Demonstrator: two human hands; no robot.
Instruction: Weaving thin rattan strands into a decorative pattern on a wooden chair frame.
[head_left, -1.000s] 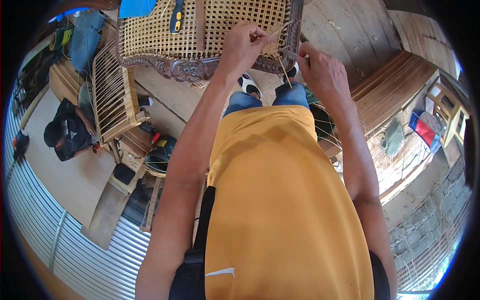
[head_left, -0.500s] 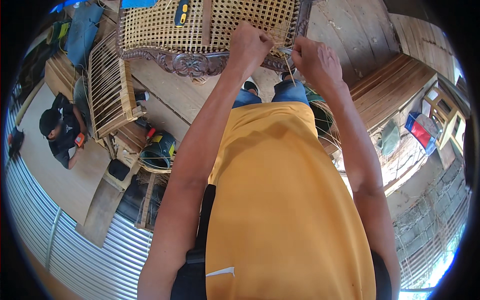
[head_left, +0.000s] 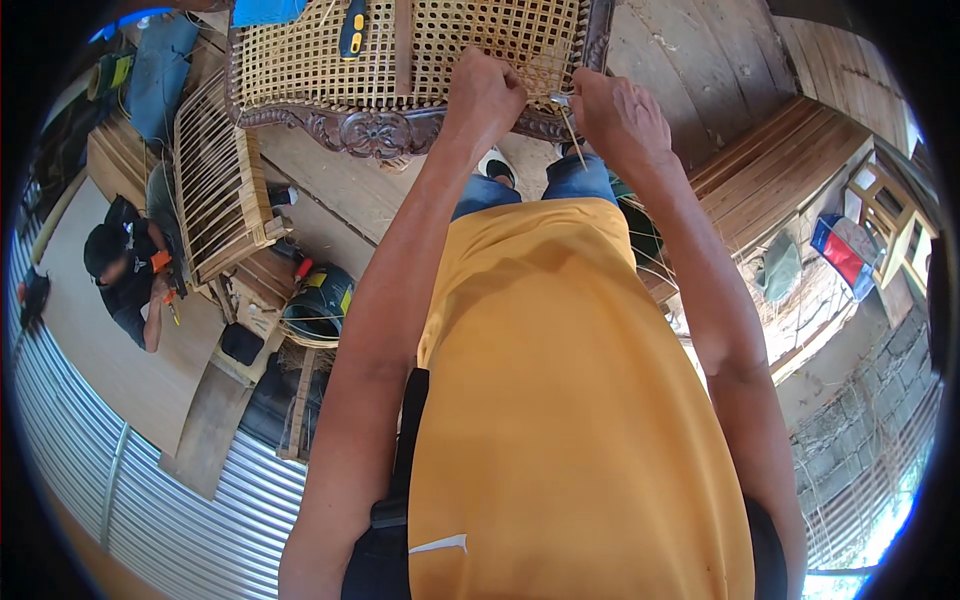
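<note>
A woven cane panel (head_left: 300, 65) in a carved dark wooden frame (head_left: 385, 132) lies at the top of the head view. My left hand (head_left: 484, 98) is closed over the panel's near edge, fingertips pinched; whatever they hold is too small to tell. Just right of it, my right hand (head_left: 625, 118) is closed at the frame's right corner around a small metal-tipped tool (head_left: 561, 99), mostly hidden by the fingers. A loose cane strand (head_left: 575, 140) hangs down beside that tool. On the panel rest a yellow-and-black tool handle (head_left: 352, 30) and a flat wooden strip (head_left: 403, 45).
Left of the frame stands a slatted cane piece (head_left: 215, 180), with a dark bucket (head_left: 320, 300) below it. Another person (head_left: 125, 265) works at the far left with an orange tool. A wooden bench (head_left: 775, 170) stands at the right, over a plank floor (head_left: 665, 60).
My left hand has shifted slightly left, away from the strand, and my right hand a little left too. The whole view has moved slightly. The other person's hands have lowered.
</note>
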